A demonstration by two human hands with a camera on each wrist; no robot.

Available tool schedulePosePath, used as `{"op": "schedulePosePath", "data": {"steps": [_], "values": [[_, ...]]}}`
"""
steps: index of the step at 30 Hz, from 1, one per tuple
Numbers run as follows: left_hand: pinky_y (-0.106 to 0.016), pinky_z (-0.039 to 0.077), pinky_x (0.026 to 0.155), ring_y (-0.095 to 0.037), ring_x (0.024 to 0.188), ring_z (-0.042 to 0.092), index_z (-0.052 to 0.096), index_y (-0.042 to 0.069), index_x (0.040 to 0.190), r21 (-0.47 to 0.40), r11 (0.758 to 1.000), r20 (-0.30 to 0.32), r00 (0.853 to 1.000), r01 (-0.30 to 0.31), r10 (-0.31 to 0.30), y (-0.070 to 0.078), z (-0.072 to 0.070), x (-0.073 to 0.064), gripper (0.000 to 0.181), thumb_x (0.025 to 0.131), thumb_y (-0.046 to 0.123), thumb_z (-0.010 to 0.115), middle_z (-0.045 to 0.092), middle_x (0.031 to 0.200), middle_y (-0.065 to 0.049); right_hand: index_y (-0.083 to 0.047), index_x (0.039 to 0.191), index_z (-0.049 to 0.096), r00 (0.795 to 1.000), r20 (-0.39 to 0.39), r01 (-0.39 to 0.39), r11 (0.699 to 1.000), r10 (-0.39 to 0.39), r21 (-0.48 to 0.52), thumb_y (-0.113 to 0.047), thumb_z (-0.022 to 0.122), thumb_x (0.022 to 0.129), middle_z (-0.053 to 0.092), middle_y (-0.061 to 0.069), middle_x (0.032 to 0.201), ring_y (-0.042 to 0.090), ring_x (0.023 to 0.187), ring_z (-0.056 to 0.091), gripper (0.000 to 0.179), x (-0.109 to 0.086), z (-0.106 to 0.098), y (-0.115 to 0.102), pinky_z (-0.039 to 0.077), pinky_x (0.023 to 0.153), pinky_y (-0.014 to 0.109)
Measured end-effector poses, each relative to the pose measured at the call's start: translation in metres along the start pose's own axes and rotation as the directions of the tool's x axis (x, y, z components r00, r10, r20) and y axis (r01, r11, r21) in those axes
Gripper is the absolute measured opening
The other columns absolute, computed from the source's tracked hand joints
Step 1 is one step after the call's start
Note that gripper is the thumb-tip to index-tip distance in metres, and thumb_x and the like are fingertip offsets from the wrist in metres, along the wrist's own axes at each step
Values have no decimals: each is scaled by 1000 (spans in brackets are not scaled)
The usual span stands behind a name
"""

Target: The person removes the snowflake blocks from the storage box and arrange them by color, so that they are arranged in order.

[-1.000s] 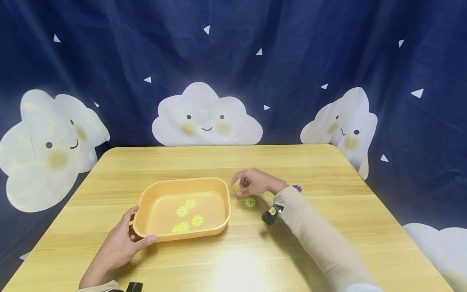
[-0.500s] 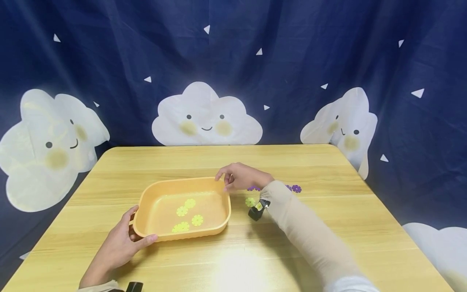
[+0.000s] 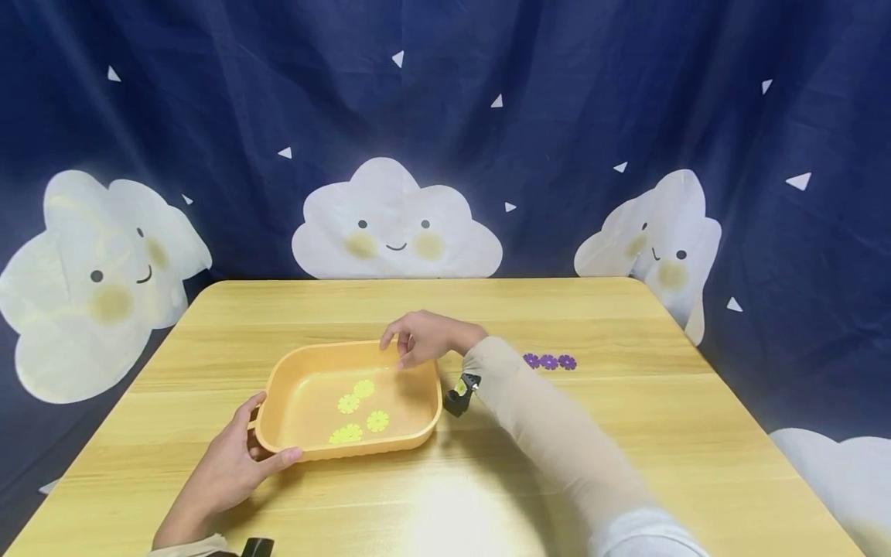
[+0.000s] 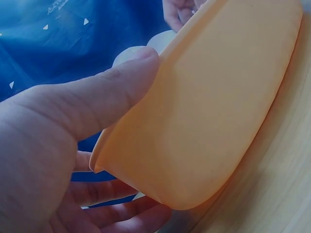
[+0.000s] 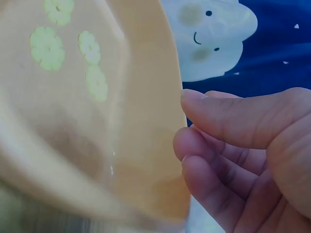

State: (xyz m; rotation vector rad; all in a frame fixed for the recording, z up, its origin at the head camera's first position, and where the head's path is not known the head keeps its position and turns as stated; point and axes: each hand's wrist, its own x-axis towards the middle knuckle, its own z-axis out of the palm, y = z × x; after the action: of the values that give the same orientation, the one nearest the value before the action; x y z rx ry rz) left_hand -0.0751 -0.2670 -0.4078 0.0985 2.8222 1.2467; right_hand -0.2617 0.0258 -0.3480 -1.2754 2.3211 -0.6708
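My left hand grips the left end of an orange plastic basin, thumb over the rim and fingers around the outside. In the left wrist view, the basin wall fills the middle beside that thumb. Several yellow flower-shaped pieces lie on the basin's floor. My right hand hangs over the basin's far right corner, fingers loosely bent. In the right wrist view, a gap shows between the right thumb and fingertips, and nothing is seen held there.
Purple flower-shaped pieces lie in a row on the wooden table, right of the basin; my right sleeve may hide more. A dark blue curtain with white clouds hangs behind the table.
My right hand has moved left, from the table beside the basin to over its far right corner. More purple pieces show; a yellow one on the table is now hidden. My left hand stays put.
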Motion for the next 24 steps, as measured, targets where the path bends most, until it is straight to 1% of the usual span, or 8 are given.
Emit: {"op": "schedulePosePath", "data": {"steps": [3, 8, 13, 17, 19, 24], "values": [[-21, 49, 76, -31, 101, 65, 13, -7, 149, 4, 1000, 3, 1000, 3, -3, 0, 0, 0, 104, 82, 37, 79, 36, 141, -32, -2, 119, 65, 999, 34, -20, 1000, 20, 13, -5, 75, 83, 64, 0, 81, 12, 77, 63, 37, 9, 3, -3, 49, 75, 22], [-21, 49, 75, -32, 101, 65, 14, -7, 149, 7, 1000, 2, 1000, 6, -6, 0, 1, -1, 103, 82, 37, 79, 37, 140, -33, -2, 123, 64, 995, 93, -40, 999, 37, 23, -6, 74, 85, 64, 0, 80, 10, 69, 60, 39, 24, 8, -10, 48, 71, 21], [-19, 48, 75, -34, 103, 64, 13, -6, 149, -4, 1000, -1, 1000, 7, -7, 0, 1, 0, 103, 82, 36, 79, 35, 142, -33, -3, 123, 64, 991, 127, -58, 997, 50, 55, -6, 73, 86, 63, 1, 80, 9, 63, 57, 39, 36, 16, -14, 47, 69, 20], [-19, 48, 75, -34, 102, 65, 14, -6, 149, -4, 1000, -4, 1000, 3, -3, 0, 1, 1, 102, 82, 36, 79, 37, 140, -33, -3, 124, 63, 984, 159, -95, 990, 78, 100, -1, 71, 86, 65, 3, 84, 10, 66, 59, 39, 42, 23, -14, 49, 66, 21], [-19, 48, 75, -33, 102, 65, 14, -6, 148, 1, 1000, -5, 1000, 3, -3, 0, 1, 1, 102, 82, 37, 79, 39, 139, -33, -4, 124, 63, 981, 171, -112, 988, 92, 107, 2, 71, 86, 65, 3, 87, 10, 71, 59, 40, 45, 26, -13, 50, 67, 20], [-19, 48, 75, -33, 102, 65, 14, -6, 148, 8, 1000, -3, 1000, 7, -7, 0, 1, 1, 103, 82, 37, 78, 39, 139, -33, -10, 124, 65, 972, 198, -141, 988, 125, 70, -1, 74, 84, 65, 1, 94, 8, 83, 58, 41, 50, 35, -11, 47, 71, 19]]}}
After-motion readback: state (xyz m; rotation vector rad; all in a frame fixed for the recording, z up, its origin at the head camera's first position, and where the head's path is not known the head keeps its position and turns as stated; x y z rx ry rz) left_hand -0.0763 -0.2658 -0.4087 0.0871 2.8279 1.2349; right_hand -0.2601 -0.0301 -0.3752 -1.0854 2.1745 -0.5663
